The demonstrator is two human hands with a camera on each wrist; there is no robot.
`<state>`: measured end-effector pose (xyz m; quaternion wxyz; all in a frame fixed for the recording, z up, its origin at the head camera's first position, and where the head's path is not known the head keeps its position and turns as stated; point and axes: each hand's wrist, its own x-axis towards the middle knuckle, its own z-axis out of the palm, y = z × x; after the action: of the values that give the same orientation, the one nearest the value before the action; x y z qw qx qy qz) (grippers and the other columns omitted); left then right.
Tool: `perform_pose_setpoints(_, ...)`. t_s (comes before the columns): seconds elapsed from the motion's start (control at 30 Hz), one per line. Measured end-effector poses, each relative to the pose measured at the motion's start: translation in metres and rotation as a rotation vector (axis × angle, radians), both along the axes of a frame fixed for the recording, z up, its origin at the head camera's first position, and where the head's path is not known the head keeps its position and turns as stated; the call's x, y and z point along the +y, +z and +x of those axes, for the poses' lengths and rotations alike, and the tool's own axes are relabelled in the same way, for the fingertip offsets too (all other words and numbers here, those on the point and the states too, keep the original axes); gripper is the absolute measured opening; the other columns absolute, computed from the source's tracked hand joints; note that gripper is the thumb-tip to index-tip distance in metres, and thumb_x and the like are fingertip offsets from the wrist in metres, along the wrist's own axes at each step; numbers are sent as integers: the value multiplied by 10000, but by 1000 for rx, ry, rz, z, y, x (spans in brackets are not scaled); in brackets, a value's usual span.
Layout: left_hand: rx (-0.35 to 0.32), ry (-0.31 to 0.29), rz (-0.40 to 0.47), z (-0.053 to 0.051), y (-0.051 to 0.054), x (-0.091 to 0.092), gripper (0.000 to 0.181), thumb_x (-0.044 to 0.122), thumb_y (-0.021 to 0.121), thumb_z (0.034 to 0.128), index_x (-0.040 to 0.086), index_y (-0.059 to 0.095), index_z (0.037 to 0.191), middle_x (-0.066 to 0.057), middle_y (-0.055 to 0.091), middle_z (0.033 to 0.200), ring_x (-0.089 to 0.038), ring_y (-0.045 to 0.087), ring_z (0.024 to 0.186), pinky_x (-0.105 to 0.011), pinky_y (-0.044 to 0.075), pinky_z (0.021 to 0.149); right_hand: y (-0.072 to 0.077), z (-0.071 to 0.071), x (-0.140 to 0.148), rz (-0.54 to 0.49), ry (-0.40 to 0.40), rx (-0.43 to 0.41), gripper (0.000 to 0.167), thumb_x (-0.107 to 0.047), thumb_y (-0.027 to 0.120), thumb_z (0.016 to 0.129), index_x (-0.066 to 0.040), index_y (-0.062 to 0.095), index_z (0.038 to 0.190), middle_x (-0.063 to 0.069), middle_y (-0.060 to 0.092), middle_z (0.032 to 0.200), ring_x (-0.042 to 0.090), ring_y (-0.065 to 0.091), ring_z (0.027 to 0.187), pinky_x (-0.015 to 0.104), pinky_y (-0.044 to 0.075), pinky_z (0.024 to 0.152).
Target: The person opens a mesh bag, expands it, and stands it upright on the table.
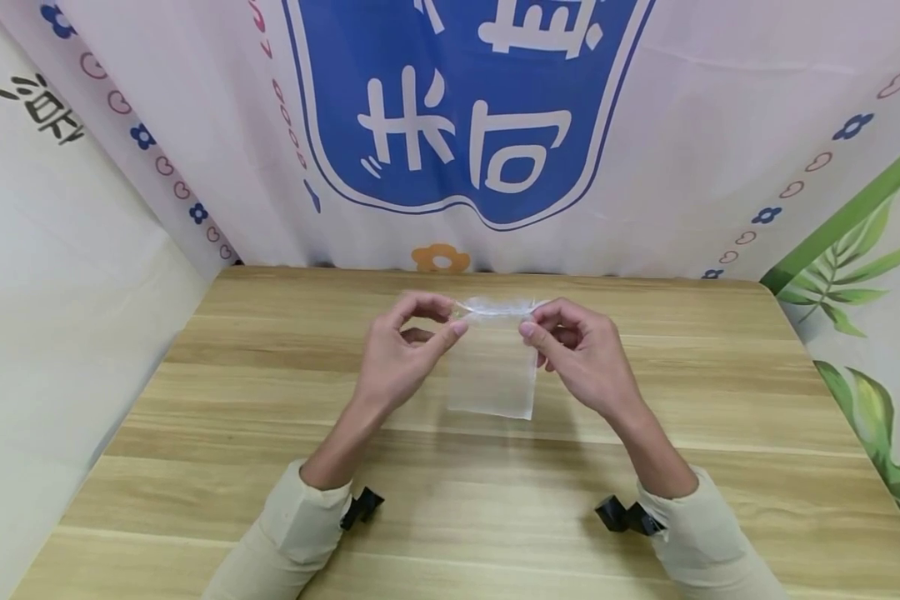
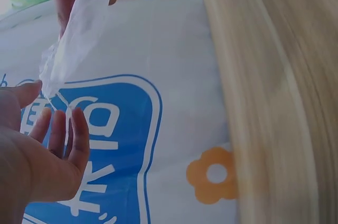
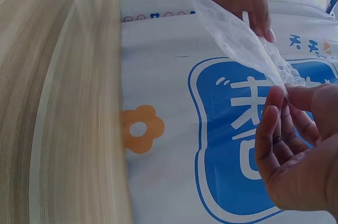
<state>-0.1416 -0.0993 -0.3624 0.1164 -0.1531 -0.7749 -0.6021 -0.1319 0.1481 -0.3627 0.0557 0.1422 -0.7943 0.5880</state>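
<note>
A small sheer white drawstring bag hangs between both hands above the table, its gathered top edge uppermost. At the bag's left top corner my left hand holds it by the cord, thumb and fingers curved; the left wrist view shows a thin white cord running to those fingers. On the other side my right hand pinches the top right corner between thumb and fingers. From the right wrist, the bag looks slanted, with a ruffled rim near the right thumb. Its inside cannot be made out.
The wood-grain table spreads under both hands. Behind its far edge hangs a white curtain with a blue printed panel. Black wrist mounts sit on the cream sleeves.
</note>
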Motion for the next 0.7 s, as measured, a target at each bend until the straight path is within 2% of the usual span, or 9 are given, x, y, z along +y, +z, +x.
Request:
perform_pose_setpoints(0.1, 93, 27, -52, 0, 2, -3, 328, 64, 868, 897, -17, 728, 1182, -158, 705, 1205, -276, 682, 1144, -370, 665, 906, -1, 0, 0, 10, 15, -9, 121, -135, 737, 1031, -17, 731, 1059, 141, 736, 904, 151, 671, 635, 283, 606, 580)
perform_pose_setpoints(0.2, 198, 39, -119, -1, 3, -5, 368, 81, 887, 877, -7, 740, 1203, -143, 704, 1246, -282, 664, 1203, -467, 630, 990, -2, 0, -1, 17, 29, -19, 123, -143, 741, 1029, -22, 731, 1052, 124, 741, 896, 150, 672, 644, 286, 612, 590)
perform_pose_setpoints(0.3, 294, 26, -187, -1, 3, -5, 401, 98, 908, 851, 11, 747, 1207, -139, 724, 1249, -273, 667, 1195, -455, 602, 1004, -3, -1, -2, 21, 41, -18, 115, -135, 739, 1030, -21, 733, 1047, 147, 743, 899, 155, 675, 646, 276, 610, 591)
perform_pose_setpoints(0.37, 330, -12, -205, -2, 3, -4, 404, 91, 911, 845, 8, 747, 1204, -143, 735, 1238, -283, 678, 1169, -463, 601, 992, -4, -1, -3, 27, 47, -20, 110, -131, 737, 1030, -23, 736, 1049, 163, 750, 910, 160, 682, 653, 278, 614, 596)
perform_pose_setpoints(0.43, 339, -57, -212, -2, 1, -2, 382, 76, 904, 851, 12, 749, 1194, -145, 744, 1224, -282, 695, 1139, -446, 619, 975, -4, 0, -4, 36, 52, -22, 104, -131, 739, 1028, -30, 739, 1050, 167, 758, 920, 182, 693, 662, 283, 617, 599)
perform_pose_setpoints(0.57, 308, -134, -187, -1, -2, 0, 319, 21, 876, 870, -5, 747, 1161, -157, 760, 1174, -276, 733, 1055, -369, 666, 904, -6, 0, -7, 46, 60, -26, 100, -144, 745, 1026, -45, 743, 1042, 141, 766, 921, 255, 711, 680, 302, 622, 601)
perform_pose_setpoints(0.7, 290, -181, -172, 0, -4, 1, 292, -27, 857, 872, -31, 735, 1137, -174, 772, 1107, -266, 748, 952, -331, 681, 836, -6, 0, -8, 48, 69, -29, 105, -152, 746, 1027, -47, 743, 1033, 133, 760, 911, 219, 710, 675, 311, 623, 601)
